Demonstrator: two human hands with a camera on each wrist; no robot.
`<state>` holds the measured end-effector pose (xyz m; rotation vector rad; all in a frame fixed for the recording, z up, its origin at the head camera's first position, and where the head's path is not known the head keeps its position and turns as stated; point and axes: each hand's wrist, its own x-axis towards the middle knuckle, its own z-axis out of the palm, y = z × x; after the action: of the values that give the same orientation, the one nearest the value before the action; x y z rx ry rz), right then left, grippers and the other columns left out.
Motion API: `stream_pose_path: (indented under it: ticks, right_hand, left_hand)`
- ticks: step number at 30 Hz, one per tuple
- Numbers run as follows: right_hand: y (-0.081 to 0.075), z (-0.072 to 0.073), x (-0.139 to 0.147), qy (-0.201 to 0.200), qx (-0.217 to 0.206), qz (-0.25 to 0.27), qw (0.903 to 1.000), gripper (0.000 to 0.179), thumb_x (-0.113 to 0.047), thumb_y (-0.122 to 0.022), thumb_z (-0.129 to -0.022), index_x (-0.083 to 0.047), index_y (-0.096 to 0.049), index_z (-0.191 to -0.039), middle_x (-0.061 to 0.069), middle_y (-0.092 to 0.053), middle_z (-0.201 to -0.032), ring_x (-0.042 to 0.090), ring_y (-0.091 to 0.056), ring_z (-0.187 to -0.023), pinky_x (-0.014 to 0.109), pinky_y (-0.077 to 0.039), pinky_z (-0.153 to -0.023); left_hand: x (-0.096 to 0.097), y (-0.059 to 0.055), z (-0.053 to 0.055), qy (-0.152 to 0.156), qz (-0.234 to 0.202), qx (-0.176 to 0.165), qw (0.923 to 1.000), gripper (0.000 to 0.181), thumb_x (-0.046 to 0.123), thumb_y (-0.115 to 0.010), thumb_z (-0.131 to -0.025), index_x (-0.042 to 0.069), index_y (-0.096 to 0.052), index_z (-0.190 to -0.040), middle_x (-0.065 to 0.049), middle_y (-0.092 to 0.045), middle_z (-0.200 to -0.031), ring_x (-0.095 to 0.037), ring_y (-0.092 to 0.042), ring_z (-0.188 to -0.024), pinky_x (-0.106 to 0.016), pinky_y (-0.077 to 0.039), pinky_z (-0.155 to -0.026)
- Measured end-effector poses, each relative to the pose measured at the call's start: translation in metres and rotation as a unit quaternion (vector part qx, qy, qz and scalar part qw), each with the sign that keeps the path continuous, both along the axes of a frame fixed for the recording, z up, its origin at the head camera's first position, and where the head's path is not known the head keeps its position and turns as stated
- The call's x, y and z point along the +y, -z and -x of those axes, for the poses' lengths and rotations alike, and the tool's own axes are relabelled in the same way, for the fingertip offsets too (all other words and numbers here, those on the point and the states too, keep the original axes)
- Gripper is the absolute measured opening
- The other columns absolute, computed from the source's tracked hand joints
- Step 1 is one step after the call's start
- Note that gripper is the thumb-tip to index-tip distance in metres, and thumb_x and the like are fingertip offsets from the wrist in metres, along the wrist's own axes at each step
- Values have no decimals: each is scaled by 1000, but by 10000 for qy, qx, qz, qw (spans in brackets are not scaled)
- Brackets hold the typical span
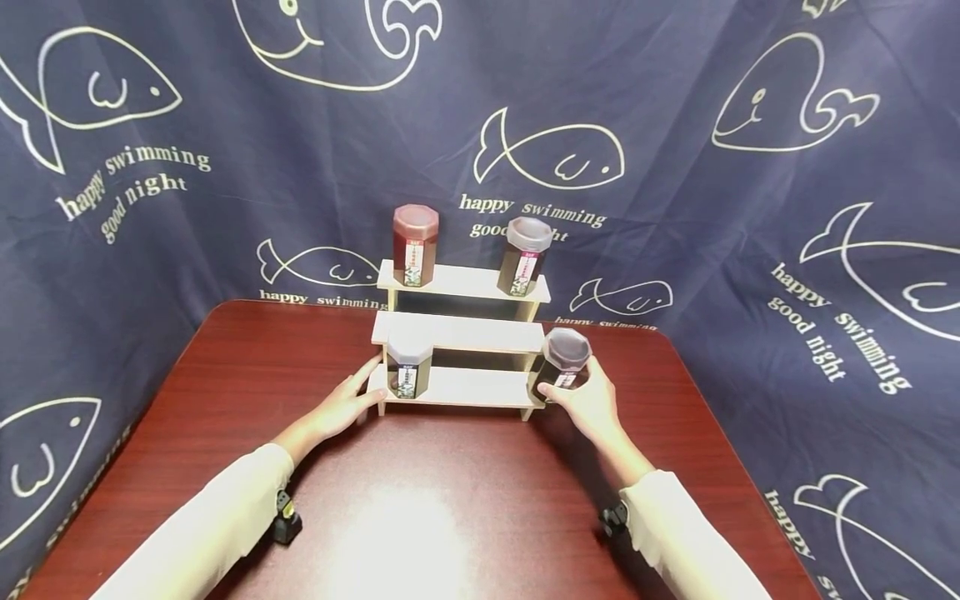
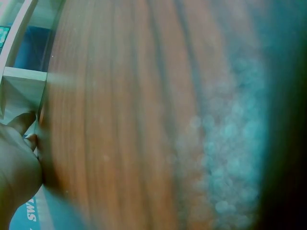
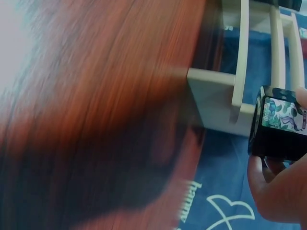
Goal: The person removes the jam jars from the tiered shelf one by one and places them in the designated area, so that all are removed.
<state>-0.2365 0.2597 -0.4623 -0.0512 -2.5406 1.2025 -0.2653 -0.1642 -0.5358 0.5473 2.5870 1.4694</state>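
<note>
A three-tier white wooden shelf (image 1: 472, 332) stands at the back of the table. At its right end my right hand (image 1: 596, 410) grips a dark octagonal jar (image 1: 567, 350) with a grey lid, thumb across the front; the jar overlaps the bottom tier's right end. In the right wrist view, the held jar (image 3: 273, 146) shows a leafy label beside the tiers. My left hand (image 1: 339, 410) touches the shelf's left end, fingers extended along the side, thumb near the bottom tier's front. Close to that thumb, a white-lidded jar (image 1: 408, 375) sits on the bottom tier.
On the top tier stand a red-lidded jar (image 1: 415, 246) at left and a pale-lidded jar (image 1: 527, 257) at right. The red-brown table (image 1: 517, 492) extends in front of the shelf. Behind hangs a blue curtain (image 1: 652, 192) with fish drawings.
</note>
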Motion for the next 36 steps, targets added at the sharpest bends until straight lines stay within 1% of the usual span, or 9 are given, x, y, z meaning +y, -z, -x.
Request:
stream_pose_path:
  ticks: [3,7,10,17,20,24,27,30,36]
  right_hand:
    - [-1,1,9,101,32,-41,9999,72,-24,-95,-67,-11,-59,-129,14,-70,-114,29,-64,-106,44,-46,-92]
    - [0,5,21,265,-61,-125,9996,71,-25,-95,-68,-9,-59,-128,16,-70,-116,32,-64,-109,47,-46,-93]
    - [1,13,30,335,-89,-219,9992,72,-26,-94,-69,-8,-58,-128,17,-69,-117,33,-64,-110,48,-46,-94]
    - [5,31,44,262,-80,-282,9992,73,-23,-93,-69,-7,-58,-131,17,-69,-119,36,-62,-112,51,-45,-97]
    - [10,38,45,288,-182,-354,9988,73,-24,-92,-69,-7,-57,-131,18,-69,-120,37,-62,-113,52,-44,-97]
    - [18,49,45,272,-257,-408,9985,73,-25,-91,-70,-5,-57,-131,20,-68,-120,39,-61,-113,53,-43,-97]
    - [23,58,45,251,-301,-246,9989,72,-22,-92,-69,-5,-57,-130,20,-68,-120,38,-60,-114,52,-43,-98]
    - [28,67,46,271,-361,-36,9990,69,-19,-92,-69,-5,-58,-128,20,-68,-120,38,-60,-115,52,-42,-99]
    - [34,83,48,246,-465,187,9984,69,-14,-91,-70,-3,-57,-129,22,-66,-122,38,-57,-117,51,-40,-103]
  left_hand:
    - [0,0,0,-7,10,14,10000,74,37,-58,-102,17,-21,-163,-19,-29,-161,-48,-22,-146,-68,-5,-115]
    - [0,0,0,-34,35,5,10000,74,36,-58,-102,16,-21,-163,-19,-29,-161,-48,-21,-146,-68,-6,-114]
    - [0,0,0,-46,61,10,10000,73,36,-57,-102,16,-21,-163,-21,-29,-160,-52,-18,-145,-69,-6,-113]
    - [2,-2,-1,-77,26,25,10000,73,37,-57,-102,17,-22,-162,-23,-29,-160,-54,-18,-144,-70,-6,-113]
    - [1,-4,-3,-56,19,25,10000,73,37,-57,-102,17,-22,-162,-26,-30,-159,-57,-17,-143,-72,-7,-112]
    - [1,-4,-2,-81,45,-43,9999,74,38,-58,-101,19,-22,-163,-25,-31,-158,-56,-17,-144,-71,-8,-112]
    - [1,-3,-2,-152,66,-101,9998,75,39,-59,-101,19,-22,-163,-24,-31,-159,-54,-17,-145,-69,-9,-113]
    - [1,-2,-3,-145,121,-48,9998,74,38,-58,-102,17,-22,-162,-25,-31,-158,-55,-18,-144,-70,-10,-113]
    - [1,-1,-3,-148,147,41,9998,73,35,-58,-101,16,-23,-162,-25,-33,-157,-53,-23,-143,-70,-14,-113]
